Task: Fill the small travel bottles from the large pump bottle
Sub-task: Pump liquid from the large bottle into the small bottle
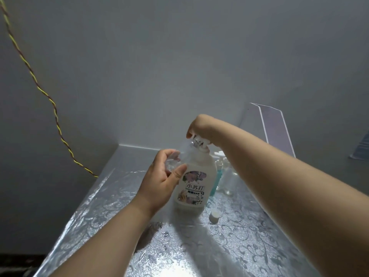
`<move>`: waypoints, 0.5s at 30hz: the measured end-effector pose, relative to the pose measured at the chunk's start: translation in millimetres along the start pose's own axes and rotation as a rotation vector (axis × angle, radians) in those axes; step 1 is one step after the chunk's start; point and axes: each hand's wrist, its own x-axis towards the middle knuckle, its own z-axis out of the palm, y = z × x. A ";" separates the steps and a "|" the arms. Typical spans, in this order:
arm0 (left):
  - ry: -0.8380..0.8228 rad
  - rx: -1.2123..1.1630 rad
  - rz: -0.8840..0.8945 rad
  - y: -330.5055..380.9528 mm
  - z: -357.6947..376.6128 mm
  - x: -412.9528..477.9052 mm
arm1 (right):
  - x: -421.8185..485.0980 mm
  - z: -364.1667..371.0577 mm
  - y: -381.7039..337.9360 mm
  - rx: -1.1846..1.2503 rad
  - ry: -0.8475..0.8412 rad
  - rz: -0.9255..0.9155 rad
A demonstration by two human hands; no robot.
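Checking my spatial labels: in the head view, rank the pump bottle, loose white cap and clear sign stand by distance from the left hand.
1. pump bottle, just right of the left hand
2. white cap, lying right of the bottle's base
3. clear sign stand, far back right

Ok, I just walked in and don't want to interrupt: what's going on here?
A person's right hand grips the pump head of the large white pump bottle standing on the silver patterned table, while the left hand holds a small clear travel bottle up at the nozzle. More small bottles stand behind, one holding blue liquid, and a white cap lies beside the pump bottle.
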 end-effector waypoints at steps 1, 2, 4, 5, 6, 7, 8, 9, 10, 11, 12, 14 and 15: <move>0.000 -0.006 -0.006 -0.6 0.4 0.1 | 3.0 3.1 3.6 0.024 0.010 0.004; -0.002 -0.013 -0.015 -1.6 0.6 -0.4 | 6.4 7.6 7.4 0.018 0.018 0.000; -0.010 -0.013 -0.026 -1.6 1.0 -2.5 | 10.2 12.1 11.7 0.019 0.023 -0.001; -0.017 -0.010 -0.030 -1.4 1.4 -3.0 | 10.8 12.5 13.2 0.024 0.013 0.003; -0.021 -0.006 -0.037 -1.3 1.1 -3.2 | 11.3 13.1 13.3 0.021 0.009 0.000; -0.025 -0.004 -0.040 -0.5 1.0 -3.2 | 11.0 12.9 13.5 0.025 0.008 -0.001; -0.026 -0.005 -0.040 -0.4 0.7 -3.1 | 10.0 12.5 13.1 0.021 0.007 -0.004; -0.023 -0.007 -0.038 0.1 0.3 -2.9 | 8.6 11.6 12.8 0.020 0.006 -0.005; -0.018 -0.010 -0.037 0.1 -0.1 -2.6 | 7.8 10.5 13.2 0.025 0.003 -0.008; -0.014 -0.014 -0.033 0.2 -0.2 -1.7 | 6.8 8.2 12.7 0.033 -0.001 -0.011; -0.011 -0.021 -0.028 -0.3 -0.1 -1.2 | 6.0 5.7 11.3 0.034 -0.007 -0.015; -0.009 -0.032 -0.014 0.1 0.0 -0.3 | 8.9 -0.4 7.5 0.002 -0.009 -0.006; -0.007 -0.042 -0.007 -0.4 0.4 0.2 | 10.2 -3.3 5.7 -0.014 -0.013 0.003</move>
